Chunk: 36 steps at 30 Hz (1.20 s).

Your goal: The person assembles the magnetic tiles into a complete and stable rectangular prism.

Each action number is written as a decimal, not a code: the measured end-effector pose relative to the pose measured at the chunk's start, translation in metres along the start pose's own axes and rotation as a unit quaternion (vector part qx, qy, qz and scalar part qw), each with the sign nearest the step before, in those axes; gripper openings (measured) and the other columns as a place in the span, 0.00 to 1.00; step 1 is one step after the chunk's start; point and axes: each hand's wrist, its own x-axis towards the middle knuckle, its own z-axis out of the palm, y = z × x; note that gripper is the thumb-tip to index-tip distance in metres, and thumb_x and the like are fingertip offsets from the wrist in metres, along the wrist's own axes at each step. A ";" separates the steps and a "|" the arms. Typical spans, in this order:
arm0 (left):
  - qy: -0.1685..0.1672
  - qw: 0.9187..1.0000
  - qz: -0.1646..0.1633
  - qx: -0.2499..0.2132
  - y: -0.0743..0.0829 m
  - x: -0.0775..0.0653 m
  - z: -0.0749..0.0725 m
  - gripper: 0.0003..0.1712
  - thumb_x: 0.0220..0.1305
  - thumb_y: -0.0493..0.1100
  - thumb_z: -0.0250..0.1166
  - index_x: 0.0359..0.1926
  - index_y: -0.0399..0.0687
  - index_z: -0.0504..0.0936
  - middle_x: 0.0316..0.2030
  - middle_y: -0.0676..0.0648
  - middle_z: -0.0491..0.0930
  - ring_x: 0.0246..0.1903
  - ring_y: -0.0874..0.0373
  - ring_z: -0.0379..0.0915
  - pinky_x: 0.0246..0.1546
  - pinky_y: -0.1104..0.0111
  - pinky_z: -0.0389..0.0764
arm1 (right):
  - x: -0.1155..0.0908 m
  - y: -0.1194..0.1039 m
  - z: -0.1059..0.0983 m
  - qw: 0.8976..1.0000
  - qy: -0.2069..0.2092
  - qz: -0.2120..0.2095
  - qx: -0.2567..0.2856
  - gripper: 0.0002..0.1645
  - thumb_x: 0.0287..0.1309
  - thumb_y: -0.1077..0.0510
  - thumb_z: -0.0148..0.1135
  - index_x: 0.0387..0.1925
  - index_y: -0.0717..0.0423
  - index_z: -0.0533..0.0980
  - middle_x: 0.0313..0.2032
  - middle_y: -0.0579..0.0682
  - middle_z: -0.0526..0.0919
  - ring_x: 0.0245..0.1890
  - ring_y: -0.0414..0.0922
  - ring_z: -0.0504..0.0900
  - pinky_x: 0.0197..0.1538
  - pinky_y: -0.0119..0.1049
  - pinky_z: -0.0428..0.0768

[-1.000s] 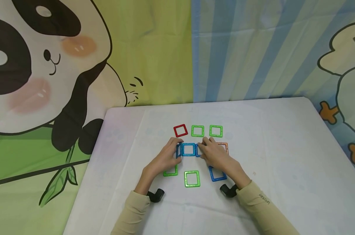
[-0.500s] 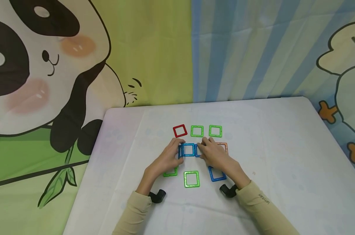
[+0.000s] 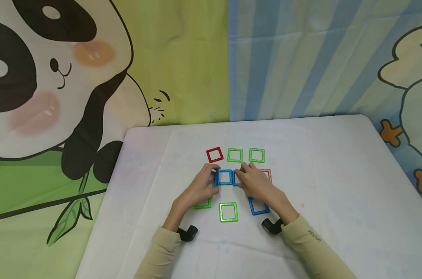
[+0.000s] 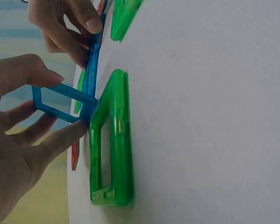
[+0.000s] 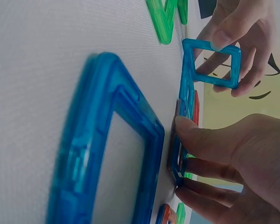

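One frame stands raised, I judge; the rest lie flat. Left to right: my left fingers [image 4: 60, 142] pinch the upright blue frame [image 5: 235, 67] by opposite edges, its foot at the left edge of a flat blue frame [image 3: 225, 183] on the desk [image 3: 329, 186]. My right fingers [image 5: 214, 170] grip a second blue frame [image 3: 233, 178]; an orange frame [image 3: 265, 170] follows, contact hidden. Outstanding, apart: four green frames [image 3: 229, 220], a red frame [image 3: 216, 160], a loose blue frame [image 3: 261, 212]. Upright piece: hollow, translucent, glossy.
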 end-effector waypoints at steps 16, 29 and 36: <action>0.037 0.999 0.000 -0.012 -0.006 -0.007 0.006 0.26 0.76 0.45 0.60 0.71 0.45 0.70 0.66 0.44 0.71 0.65 0.49 0.71 0.62 0.59 0.80 | -0.002 0.000 0.004 1.000 0.005 -0.010 -0.010 0.31 0.61 0.56 0.74 0.63 0.65 0.78 0.51 0.57 0.79 0.46 0.51 0.74 0.46 0.42 0.84; 0.040 0.999 -0.011 -0.025 -0.007 -0.007 0.008 0.25 0.74 0.44 0.63 0.68 0.46 0.72 0.62 0.43 0.74 0.63 0.51 0.72 0.60 0.59 0.81 | -0.009 0.001 0.016 1.000 0.027 -0.012 0.008 0.30 0.63 0.57 0.72 0.63 0.65 0.77 0.53 0.58 0.78 0.50 0.53 0.75 0.47 0.45 0.84; 0.046 0.999 -0.012 -0.020 -0.005 0.000 0.005 0.24 0.74 0.45 0.64 0.67 0.48 0.72 0.62 0.46 0.75 0.63 0.52 0.72 0.61 0.59 0.81 | -0.006 0.007 0.012 0.998 0.035 0.008 0.054 0.31 0.64 0.57 0.71 0.66 0.64 0.76 0.60 0.59 0.77 0.58 0.56 0.73 0.54 0.50 0.85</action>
